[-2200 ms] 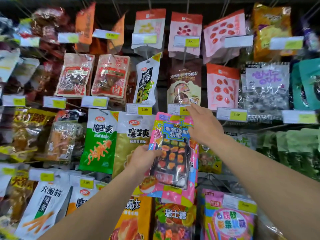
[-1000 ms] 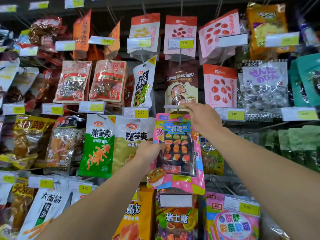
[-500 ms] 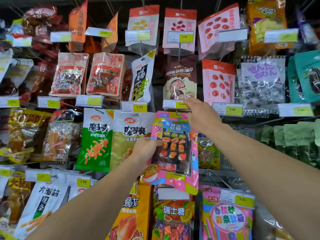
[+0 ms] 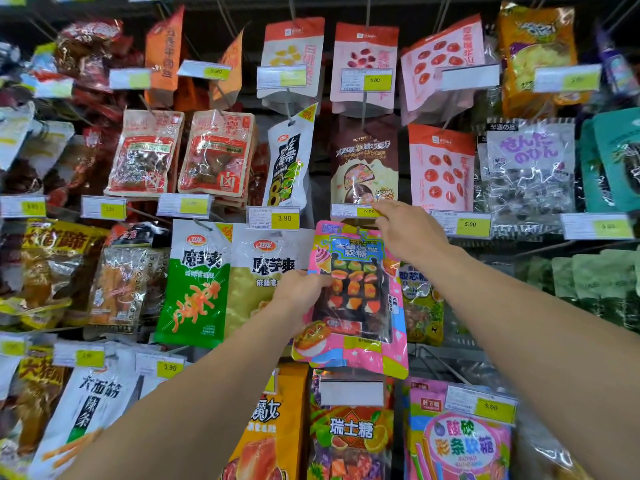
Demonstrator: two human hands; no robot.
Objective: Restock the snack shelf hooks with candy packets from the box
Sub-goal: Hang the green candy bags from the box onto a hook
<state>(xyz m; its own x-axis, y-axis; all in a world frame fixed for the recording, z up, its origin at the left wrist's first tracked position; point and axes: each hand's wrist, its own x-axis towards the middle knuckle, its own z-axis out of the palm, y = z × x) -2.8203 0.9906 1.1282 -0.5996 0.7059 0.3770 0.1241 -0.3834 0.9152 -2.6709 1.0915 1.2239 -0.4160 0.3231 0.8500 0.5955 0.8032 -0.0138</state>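
A pink candy packet (image 4: 356, 299) with a dark window of colourful gummies hangs upright in the middle of the shelf wall, its top just under a price tag (image 4: 353, 211). My left hand (image 4: 301, 292) grips its left edge at mid height. My right hand (image 4: 405, 230) reaches over the packet's top right corner, with its fingertips at the price tag on the hook; the hook itself is hidden behind hand and tag. The box is not in view.
Snack packets on hooks crowd all sides: a green and white packet (image 4: 195, 285) and a yellow one (image 4: 258, 278) to the left, a brown packet (image 4: 363, 161) above, an orange packet (image 4: 349, 431) below. Bare wire hooks (image 4: 446, 362) show at the lower right.
The packet has shifted slightly from side to side while staying at the same hook. My right hand stays at the price tag and my left hand keeps its hold on the left edge.
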